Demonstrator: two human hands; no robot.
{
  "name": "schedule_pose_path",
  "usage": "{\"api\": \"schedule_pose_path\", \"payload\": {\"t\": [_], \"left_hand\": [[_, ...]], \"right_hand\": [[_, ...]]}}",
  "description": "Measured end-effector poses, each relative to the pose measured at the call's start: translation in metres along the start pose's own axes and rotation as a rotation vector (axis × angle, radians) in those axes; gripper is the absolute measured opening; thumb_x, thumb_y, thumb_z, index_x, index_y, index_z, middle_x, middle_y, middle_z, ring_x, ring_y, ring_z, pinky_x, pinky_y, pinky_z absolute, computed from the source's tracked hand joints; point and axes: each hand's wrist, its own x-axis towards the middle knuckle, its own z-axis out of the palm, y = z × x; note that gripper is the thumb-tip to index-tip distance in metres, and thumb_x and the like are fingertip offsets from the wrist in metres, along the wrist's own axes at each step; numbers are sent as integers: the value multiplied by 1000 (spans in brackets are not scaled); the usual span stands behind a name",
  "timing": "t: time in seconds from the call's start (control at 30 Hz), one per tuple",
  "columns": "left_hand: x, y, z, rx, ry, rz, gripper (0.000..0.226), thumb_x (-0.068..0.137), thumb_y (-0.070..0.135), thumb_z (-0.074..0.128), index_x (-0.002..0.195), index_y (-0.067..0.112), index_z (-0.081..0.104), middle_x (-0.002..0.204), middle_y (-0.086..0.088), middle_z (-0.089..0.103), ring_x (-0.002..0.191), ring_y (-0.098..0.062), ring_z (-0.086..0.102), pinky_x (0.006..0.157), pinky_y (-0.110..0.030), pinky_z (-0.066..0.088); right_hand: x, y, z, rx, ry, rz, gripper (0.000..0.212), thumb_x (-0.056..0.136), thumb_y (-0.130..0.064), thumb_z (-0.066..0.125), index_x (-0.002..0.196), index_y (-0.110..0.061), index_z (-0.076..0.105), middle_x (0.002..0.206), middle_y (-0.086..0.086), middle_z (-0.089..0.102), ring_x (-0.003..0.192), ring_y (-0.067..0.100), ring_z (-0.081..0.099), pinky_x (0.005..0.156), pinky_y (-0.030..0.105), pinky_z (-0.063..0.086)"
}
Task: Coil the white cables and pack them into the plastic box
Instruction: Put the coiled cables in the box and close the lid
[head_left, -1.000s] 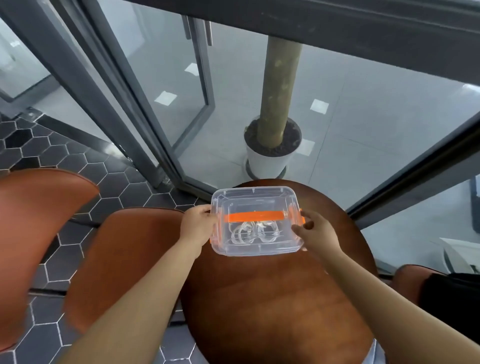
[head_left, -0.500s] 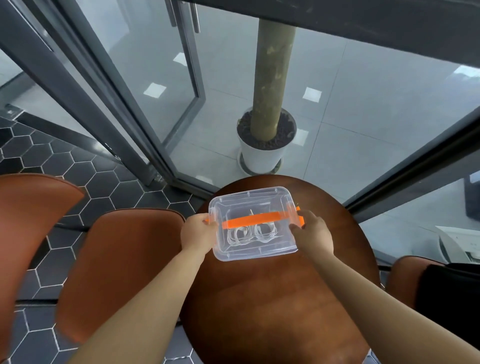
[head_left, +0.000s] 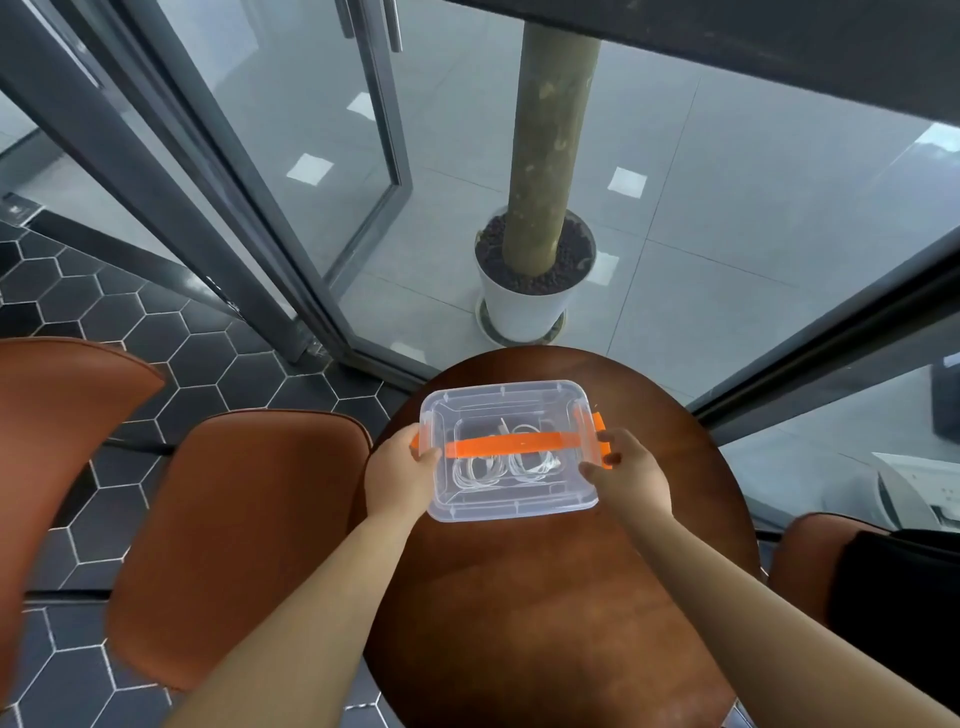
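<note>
Coiling: done, by the look of it. The white cables (head_left: 480, 470) lie in two neat loops side by side, with no loose length trailing out.
Where the cables are: inside the plastic box (head_left: 514, 512), on its floor, seen through the clear lid (head_left: 498, 402) and partly crossed by the orange handle (head_left: 511, 444).
Where the box is: on the round wooden table (head_left: 545, 623), towards its far edge, sitting flat.
Packing: done. No cable shows on the table or in either hand.
Lid: on the box and sitting square all round its rim.
Left hand (head_left: 397, 480): grips the left end of the box, with the thumb laid on top of the lid and the fingers curled round the side, just by the left latch (head_left: 417, 441).
Right hand (head_left: 631, 475): grips the right end, thumb and forefinger closing on the right latch (head_left: 597, 431).
Latches: the doubtful point. The right one seems to stand out a little from the wall, but the wide-angle view is too small to say whether either is snapped home.
What is left: probably only the fastening, which means pressing both orange latches down against the box ends, then letting go.
Overall: very near the end. The cable handling itself is finished and only the closing of the box remains.
Nearby: a brown chair (head_left: 234, 519) stands beside the table on the left.
</note>
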Motion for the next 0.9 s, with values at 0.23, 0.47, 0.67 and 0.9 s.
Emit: {"api": "schedule_pose_path", "payload": {"t": [0.23, 0.47, 0.67, 0.9], "left_hand": [[1, -8, 2, -106, 53, -206, 59, 87, 45, 72, 138, 22, 53, 132, -6, 57, 118, -26, 59, 97, -44, 54], [3, -26, 1, -505, -93, -485, 80, 87, 38, 74, 153, 18, 32, 152, -8, 44, 135, -33, 49, 111, -52, 42], [-1, -28, 2, -646, -172, -446, 23, 92, 30, 70, 112, 17, 68, 108, -3, 72, 103, -23, 69, 90, -39, 55], [-13, -15, 5, -2, 38, -41, 25, 91, 45, 64, 83, 21, 67, 75, 4, 67, 72, -16, 68, 68, -34, 61]], "right_hand": [[8, 0, 0, 88, -25, 66, 61, 73, -29, 82, 128, -36, 57, 126, 4, 59, 103, 25, 63, 81, 43, 61], [9, -3, -6, 202, -77, 89, 68, 91, -41, 69, 148, -18, 41, 142, 5, 56, 112, 24, 60, 73, 30, 49], [9, -3, -3, 160, -118, 73, 33, 95, -45, 60, 113, -17, 62, 106, 2, 71, 87, 19, 66, 74, 38, 56], [7, -4, -7, 107, -104, 64, 30, 94, -43, 64, 97, -13, 63, 88, 5, 68, 73, 21, 65, 55, 29, 50]]}}
